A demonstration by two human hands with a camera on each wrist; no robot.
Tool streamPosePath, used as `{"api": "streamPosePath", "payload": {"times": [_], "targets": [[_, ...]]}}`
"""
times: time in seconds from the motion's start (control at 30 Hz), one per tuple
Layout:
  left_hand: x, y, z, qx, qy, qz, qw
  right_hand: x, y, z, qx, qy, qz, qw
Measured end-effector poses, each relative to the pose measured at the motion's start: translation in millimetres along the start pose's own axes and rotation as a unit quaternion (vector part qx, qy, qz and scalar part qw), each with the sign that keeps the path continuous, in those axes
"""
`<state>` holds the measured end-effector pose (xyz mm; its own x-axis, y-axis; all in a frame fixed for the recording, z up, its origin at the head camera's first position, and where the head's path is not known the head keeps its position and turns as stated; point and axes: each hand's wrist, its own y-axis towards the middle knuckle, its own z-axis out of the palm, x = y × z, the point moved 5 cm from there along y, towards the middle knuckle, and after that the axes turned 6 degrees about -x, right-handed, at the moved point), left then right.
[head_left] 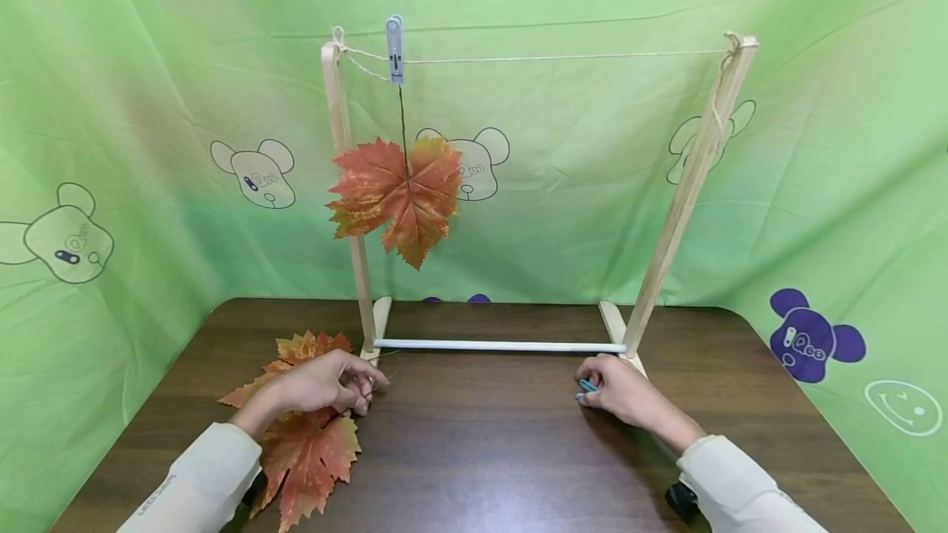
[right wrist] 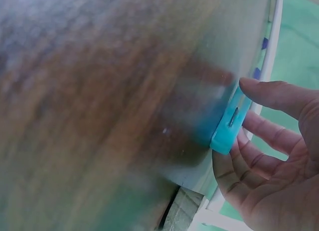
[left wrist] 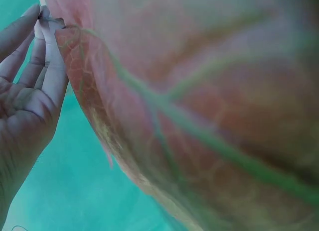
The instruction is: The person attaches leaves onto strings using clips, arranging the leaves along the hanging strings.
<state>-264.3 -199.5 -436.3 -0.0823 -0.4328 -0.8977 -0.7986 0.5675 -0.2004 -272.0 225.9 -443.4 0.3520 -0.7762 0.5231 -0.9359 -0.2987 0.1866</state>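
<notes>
Wood-grained worktop [head_left: 474, 451], green drape [head_left: 578, 171] behind: by fingers [left wrist: 31, 14] of the left hand [head_left: 326, 381], a leaf [head_left: 311, 459] is pinched by its stem [left wrist: 54, 21], at left; by those of the right hand [head_left: 622, 391], a blue clothespin [right wrist: 231, 124]. Being crowded close, the neighbouring leaf [head_left: 314, 345] could be snagged and dragged.

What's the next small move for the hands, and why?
Probably raise the left hand, bringing the leaf stem it pinches up to the string, right of the hanging leaf. That stretch of string is bare, the right hand holds a blue clothespin, and the hanging leaf is already held up by a grey-blue clothespin.
</notes>
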Motion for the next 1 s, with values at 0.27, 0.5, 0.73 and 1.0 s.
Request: {"api": "streamPosePath", "payload": {"times": [0.27,0.5,0.73,1.0], "targets": [[-4.6,-0.8,-2.3,0.000,0.016,0.005,0.9999,0.7,0.3,-3.1,-0.007,-0.010,0.003,0.9999],[-9.2,-1.6,-5.0,-0.002,0.026,0.010,0.9996,3.0,1.4,-5.4,-0.006,-0.022,-0.004,0.9997],[-13.2,-2.8,-7.1,-0.005,0.029,0.005,0.9995,4.8,3.0,-6.8,0.009,-0.011,-0.002,0.9999],[-22.0,-3.1,-8.9,-0.004,0.039,0.015,0.9991,9.7,5.2,-11.3,0.007,0.020,-0.013,0.9997]]}}
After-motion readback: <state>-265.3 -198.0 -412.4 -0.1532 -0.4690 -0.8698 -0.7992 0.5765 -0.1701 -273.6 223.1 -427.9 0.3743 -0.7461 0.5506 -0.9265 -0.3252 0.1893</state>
